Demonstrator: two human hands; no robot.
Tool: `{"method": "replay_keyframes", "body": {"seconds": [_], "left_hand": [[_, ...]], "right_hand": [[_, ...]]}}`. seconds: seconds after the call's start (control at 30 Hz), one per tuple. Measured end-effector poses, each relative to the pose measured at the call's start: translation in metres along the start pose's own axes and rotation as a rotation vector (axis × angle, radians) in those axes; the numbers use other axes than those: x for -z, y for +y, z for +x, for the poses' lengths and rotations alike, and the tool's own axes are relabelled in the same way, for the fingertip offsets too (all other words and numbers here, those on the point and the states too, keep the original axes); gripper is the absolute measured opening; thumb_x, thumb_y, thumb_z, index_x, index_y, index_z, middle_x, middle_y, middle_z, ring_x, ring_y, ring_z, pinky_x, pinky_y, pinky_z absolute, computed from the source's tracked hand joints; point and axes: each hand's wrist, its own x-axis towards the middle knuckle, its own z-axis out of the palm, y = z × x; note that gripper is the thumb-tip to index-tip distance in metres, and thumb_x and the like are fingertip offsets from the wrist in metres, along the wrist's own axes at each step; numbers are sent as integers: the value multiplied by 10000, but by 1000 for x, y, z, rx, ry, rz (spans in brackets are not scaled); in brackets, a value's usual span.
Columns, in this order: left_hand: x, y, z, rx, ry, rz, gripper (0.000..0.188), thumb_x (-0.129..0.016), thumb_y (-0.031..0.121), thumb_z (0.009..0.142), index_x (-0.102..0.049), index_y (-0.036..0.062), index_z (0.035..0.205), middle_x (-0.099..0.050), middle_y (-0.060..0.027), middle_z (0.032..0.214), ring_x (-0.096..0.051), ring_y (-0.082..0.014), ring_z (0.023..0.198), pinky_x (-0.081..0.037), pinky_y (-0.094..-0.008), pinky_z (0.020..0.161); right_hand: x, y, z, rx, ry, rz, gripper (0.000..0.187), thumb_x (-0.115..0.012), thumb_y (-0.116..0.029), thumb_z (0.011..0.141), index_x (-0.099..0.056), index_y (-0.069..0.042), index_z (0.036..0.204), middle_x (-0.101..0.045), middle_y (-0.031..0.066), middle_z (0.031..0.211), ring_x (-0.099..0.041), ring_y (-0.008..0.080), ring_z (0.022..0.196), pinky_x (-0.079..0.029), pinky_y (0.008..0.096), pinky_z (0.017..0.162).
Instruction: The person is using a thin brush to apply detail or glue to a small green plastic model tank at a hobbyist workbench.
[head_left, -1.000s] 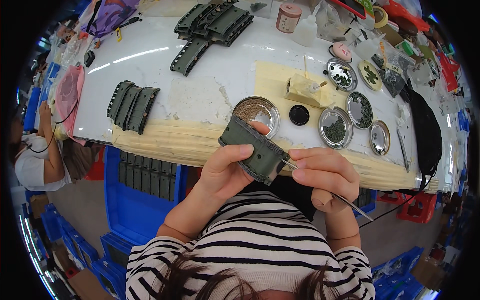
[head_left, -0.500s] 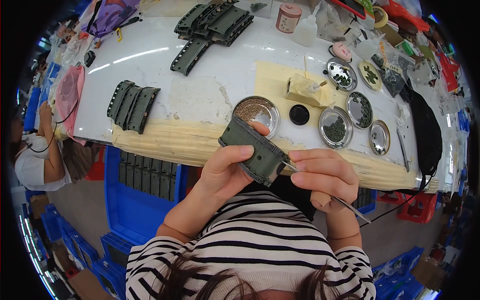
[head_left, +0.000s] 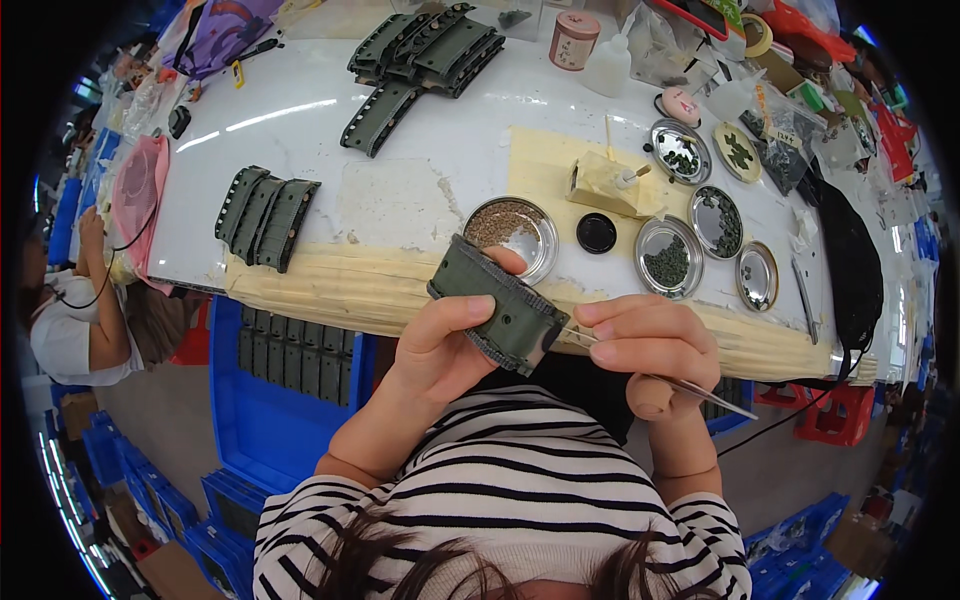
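Observation:
My left hand [head_left: 432,345] is closed around a dark green curved plastic part [head_left: 490,302] with ridged long edges and a small round hole, held tilted in front of the table edge. In my right hand [head_left: 662,345] is a pair of slim metal tweezers [head_left: 712,392], pinched between thumb and fingers. Their tips point at the right end of the green part; whether they touch it or grip anything is too small to tell. Just beyond the part stands a round metal dish [head_left: 548,245] with small brown pieces in it.
Right of the dish lie a black round lid [head_left: 597,233], a yellow-taped block [head_left: 610,186] and metal dishes of small green pieces [head_left: 668,262]. More green curved parts [head_left: 268,218] rest at left and at the back [head_left: 425,60]. A blue crate [head_left: 285,425] sits below the table; a person [head_left: 80,320] is at far left.
My left hand has shifted the green part slightly left. The tweezers have drawn back a little from the part's end, and their rear end has swung to the right and up.

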Motion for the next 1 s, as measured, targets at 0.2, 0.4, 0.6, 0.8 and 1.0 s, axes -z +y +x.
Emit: {"method": "replay_keyframes", "body": {"seconds": [0.2,0.4,0.6,0.8,1.0], "left_hand": [[3,23,-13,-195,89,269,332,-517,110,852,-471,-17,1155,-532,-148,989,-596,-228,823,-545,-376,767],[-7,24,-16,-291,127,433,392,-537,48,800,-529,-93,1165,-607,-240,1088,-615,-285,1030,-509,-392,901],[-7,24,-19,-260,241,377,394,-559,7,847,-456,-56,1222,-607,-239,1098,-615,-298,1042,-532,-411,876],[-9,27,-20,-274,332,485,582,-566,-37,856,-296,-6,1370,-606,-220,1085,-631,-301,1006,-547,-409,848],[-21,23,-17,-394,312,590,609,-537,-37,882,-256,11,1419,-546,-215,1192,-633,-295,1012,-567,-372,830]], "right_hand": [[4,7,4,-321,92,-176,139,-593,-78,879,-678,16,935,-629,114,847,-594,208,743,-488,280,693],[-16,28,19,-410,9,-308,84,-632,-48,855,-666,7,909,-623,95,807,-566,191,693,-444,280,597],[-24,39,29,-468,-14,-418,100,-633,-94,862,-665,-3,889,-632,87,790,-601,217,664,-462,299,582],[-29,42,33,-520,-19,-484,105,-637,-120,863,-679,-26,885,-639,97,768,-620,241,644,-472,318,572],[-32,43,36,-479,-18,-524,101,-638,-120,860,-680,-29,877,-639,99,765,-622,243,636,-478,322,568]]}}
